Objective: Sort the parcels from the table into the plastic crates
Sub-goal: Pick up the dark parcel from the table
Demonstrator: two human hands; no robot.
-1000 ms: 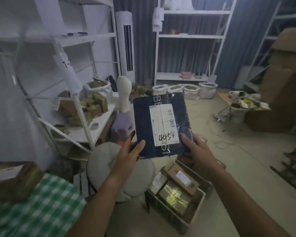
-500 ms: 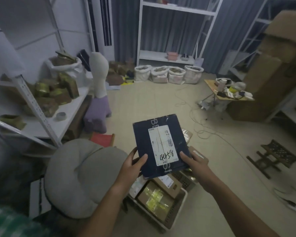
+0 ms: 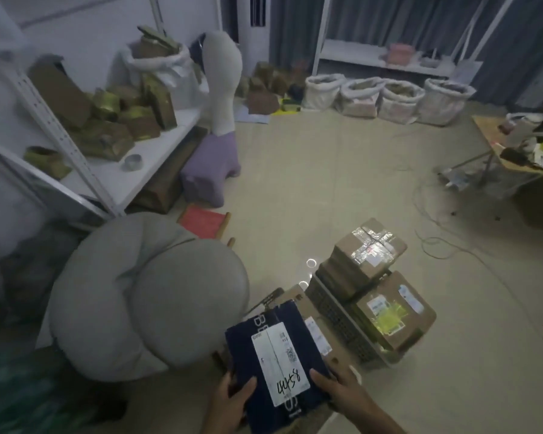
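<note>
Item in hand: dark navy parcel (image 3: 276, 368), a flat soft mailer, low centre of the frame, held at its near corners by both hands. Left hand (image 3: 232, 402): grip closed on the near left corner, thumb on top, fingers underneath and out of sight. Right hand (image 3: 339, 391): grip closed on the near right corner, thumb lying over the top face. Appearance: dark wrapper with pale lettering running along its length, partly covered by a white shipping label (image 3: 279, 361) with small print, a code block, and handwritten digits in black marker at the near end; the digits are not surely legible. The mailer looks thin and slightly limp, with a crease down the label. Position: above the near crate (image 3: 265, 300), only a corner of which shows at its far left, and over a brown carton (image 3: 311, 324) already lying there. Progress, judged: partly done. A second dark latticed crate (image 3: 336, 317), right of centre, holds several taped cardboard boxes (image 3: 370, 245) stacked above its rim, plus a larger box with a yellow-green sticker (image 3: 392, 311). This parcel is not yet set down. The surface the parcels come from is out of frame, so the number left cannot be told.
</note>
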